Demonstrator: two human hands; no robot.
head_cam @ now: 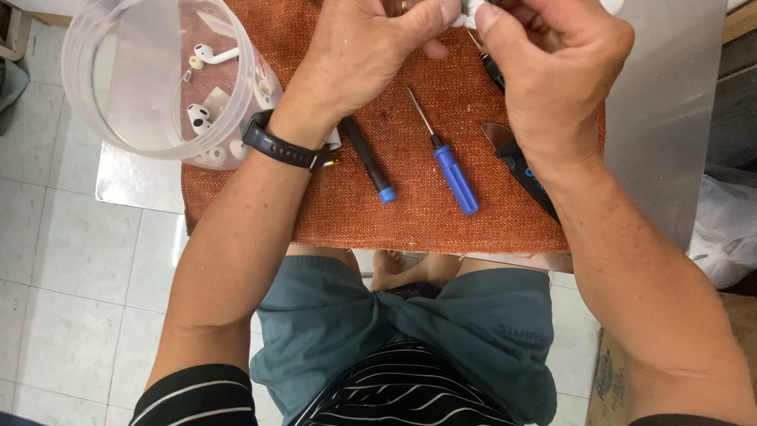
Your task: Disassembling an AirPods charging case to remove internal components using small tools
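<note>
Both hands up at the far edge of the rust-orange woven cloth, close together, working on a small white piece that is mostly hidden and cut off by the top of the view; likely an earbud part, judging from the loose white earbuds in the clear plastic tub at the left, but too little showing to be sure. Left hand, black wristband on the wrist, fingers curled and thumb pressed to the white piece in a pinch. Right hand closed over it from the other side, thumb tip against the same piece; whether also holding a tool, impossible to tell. Lying on the cloth below the hands: a blue-handled precision screwdriver, a black pen-like tool with a blue tip, a dark slim driver half under the right hand, and a flat pry blade with a dark handle under the right wrist. Best done over the cloth so any dropped part stays put; steady, light pinch rather than a squeeze, wrists braced on the table, piece turned toward the eyes before prying or pulling, spare tools kept within reach but away from the elbows.
</note>
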